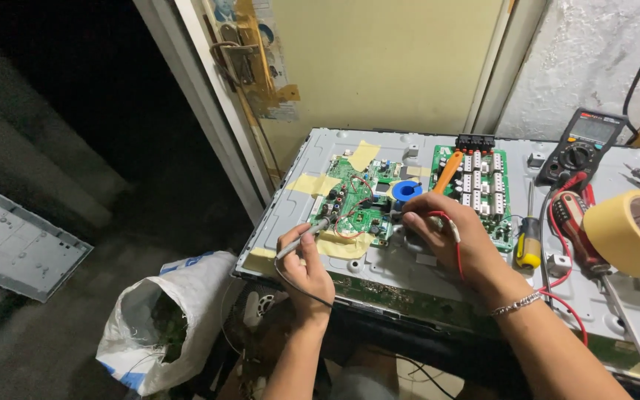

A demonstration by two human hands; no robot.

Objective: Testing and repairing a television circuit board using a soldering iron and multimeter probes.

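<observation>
Nearest to me, both forearms are coming up from the bottom edge, the elbows cut off by the frame. I am seeing the left hand (307, 268) curling shut around a slim grey probe (301, 239), pen-fashion; its long axis is running from the fist up and to the right, its tip pointing at the lower left corner of the green circuit board (355, 200), and its black lead is trailing down past the wrist. Just beside it, the right hand (450, 233), a bracelet on its wrist, is lying knuckles-up with fingers bent and pinching the red probe (450, 224); that probe's tip is hiding under the fingers, so I cannot tell exactly where it is touching, only that the fingertips are resting at the board's right edge beneath a blue spool (407, 190). Both hands are working over a grey metal panel (290, 215), where yellow tape patches are holding the board. Further right, a yellow-handled screwdriver (528, 241) and a tape roll (631, 231) are lying, the roll partly cut off. Farther back, a second green board (481, 187) is sitting with an orange tool (447, 171) across it, and a multimeter (582, 146) is resting at the far edge.
</observation>
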